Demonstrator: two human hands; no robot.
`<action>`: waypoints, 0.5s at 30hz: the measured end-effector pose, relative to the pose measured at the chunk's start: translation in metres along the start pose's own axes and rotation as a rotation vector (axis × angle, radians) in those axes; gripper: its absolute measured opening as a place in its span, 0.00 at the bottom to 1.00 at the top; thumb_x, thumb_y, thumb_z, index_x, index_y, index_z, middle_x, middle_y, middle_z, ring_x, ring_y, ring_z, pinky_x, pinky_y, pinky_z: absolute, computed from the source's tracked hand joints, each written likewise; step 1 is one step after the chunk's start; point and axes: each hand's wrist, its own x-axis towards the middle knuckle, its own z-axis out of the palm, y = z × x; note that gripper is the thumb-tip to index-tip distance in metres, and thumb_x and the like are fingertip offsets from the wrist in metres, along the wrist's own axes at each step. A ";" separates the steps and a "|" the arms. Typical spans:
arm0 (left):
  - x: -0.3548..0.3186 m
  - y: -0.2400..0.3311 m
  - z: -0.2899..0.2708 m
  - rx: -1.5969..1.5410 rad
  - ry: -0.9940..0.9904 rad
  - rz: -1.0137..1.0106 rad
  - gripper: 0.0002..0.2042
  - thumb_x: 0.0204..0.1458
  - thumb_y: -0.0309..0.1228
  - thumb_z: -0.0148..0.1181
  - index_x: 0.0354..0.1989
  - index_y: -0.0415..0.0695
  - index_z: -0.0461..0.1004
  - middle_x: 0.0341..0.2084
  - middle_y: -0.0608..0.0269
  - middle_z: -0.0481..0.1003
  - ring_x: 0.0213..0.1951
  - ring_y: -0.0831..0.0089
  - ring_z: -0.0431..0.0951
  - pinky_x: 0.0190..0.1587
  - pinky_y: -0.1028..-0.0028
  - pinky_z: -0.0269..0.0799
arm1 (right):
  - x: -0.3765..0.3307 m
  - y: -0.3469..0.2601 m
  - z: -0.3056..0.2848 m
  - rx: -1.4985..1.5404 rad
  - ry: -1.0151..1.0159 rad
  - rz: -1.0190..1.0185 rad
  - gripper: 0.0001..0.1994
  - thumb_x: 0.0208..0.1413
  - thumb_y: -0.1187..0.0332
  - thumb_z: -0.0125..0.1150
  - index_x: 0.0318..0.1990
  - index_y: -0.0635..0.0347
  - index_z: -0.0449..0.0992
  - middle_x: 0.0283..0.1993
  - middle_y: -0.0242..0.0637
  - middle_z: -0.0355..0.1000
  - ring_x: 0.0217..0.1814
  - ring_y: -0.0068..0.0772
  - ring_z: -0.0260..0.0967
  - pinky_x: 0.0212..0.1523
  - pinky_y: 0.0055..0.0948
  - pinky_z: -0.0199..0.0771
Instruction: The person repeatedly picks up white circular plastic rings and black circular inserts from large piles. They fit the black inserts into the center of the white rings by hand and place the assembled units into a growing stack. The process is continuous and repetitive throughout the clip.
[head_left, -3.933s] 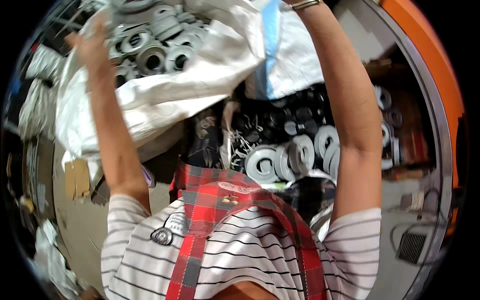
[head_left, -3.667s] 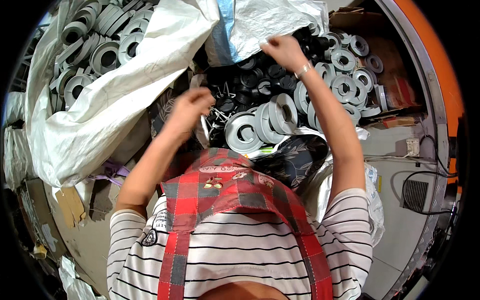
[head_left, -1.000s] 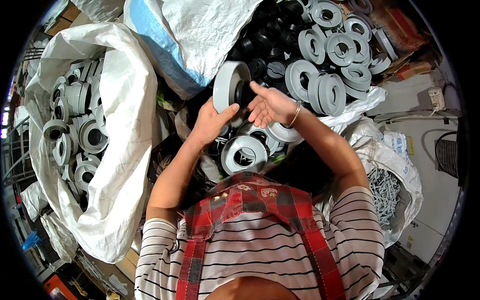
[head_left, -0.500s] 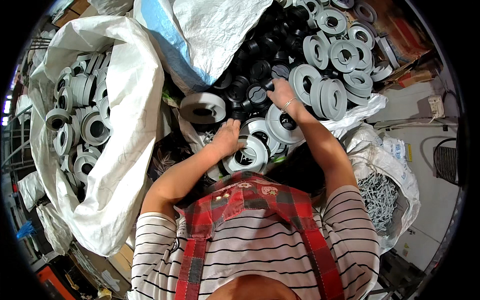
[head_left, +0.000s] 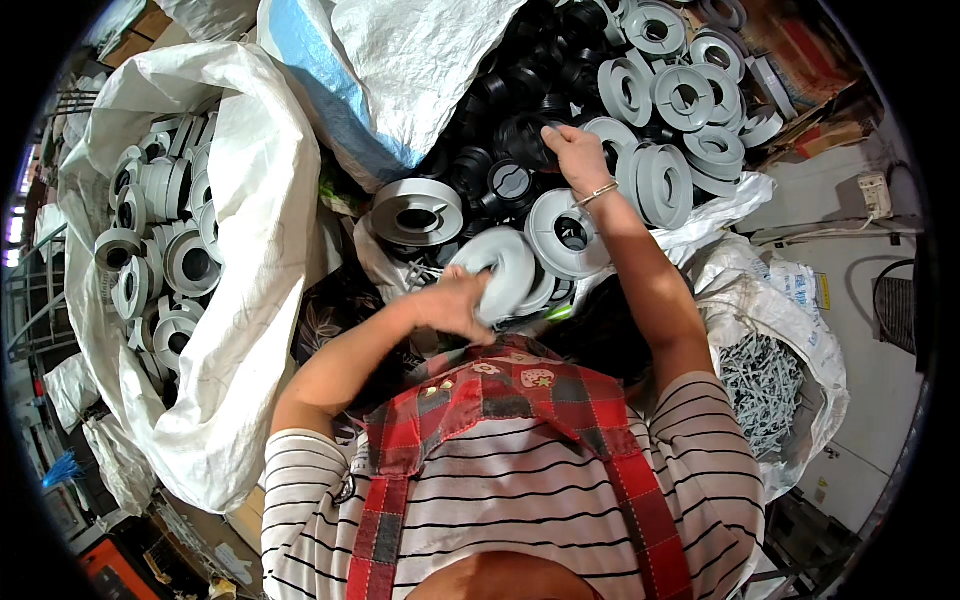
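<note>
The rings (head_left: pixel 515 262) look of smooth, matt plastic, the caps (head_left: pixel 510 180) of glossier plastic. The sack (head_left: pixel 215 400) is of wrinkled plastic, the apron (head_left: pixel 590 405) of cloth.

The left hand (head_left: pixel 456 303) holds a grey ring (head_left: pixel 514 271), the right hand (head_left: pixel 582 160) grips a black cap (head_left: pixel 525 141) at the black pile (head_left: pixel 527 78), and a white bag (head_left: pixel 240 250) has more rings (head_left: pixel 157 188) inside.

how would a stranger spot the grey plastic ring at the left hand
Start at the big white woven sack with a blue stripe, top of view. Below it, past black round plastic parts, comes the red checked cloth apron. Just above that in the picture, the grey plastic ring is the only one with the left hand on it.
</note>
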 end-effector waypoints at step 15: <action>-0.017 -0.008 -0.053 -1.566 0.725 0.135 0.14 0.50 0.25 0.53 0.45 0.34 0.69 0.39 0.58 0.74 0.40 0.70 0.75 0.47 0.66 0.71 | -0.062 -0.032 0.050 -0.769 -0.492 -0.290 0.41 0.37 0.45 0.70 0.53 0.71 0.67 0.47 0.58 0.63 0.51 0.55 0.64 0.53 0.36 0.66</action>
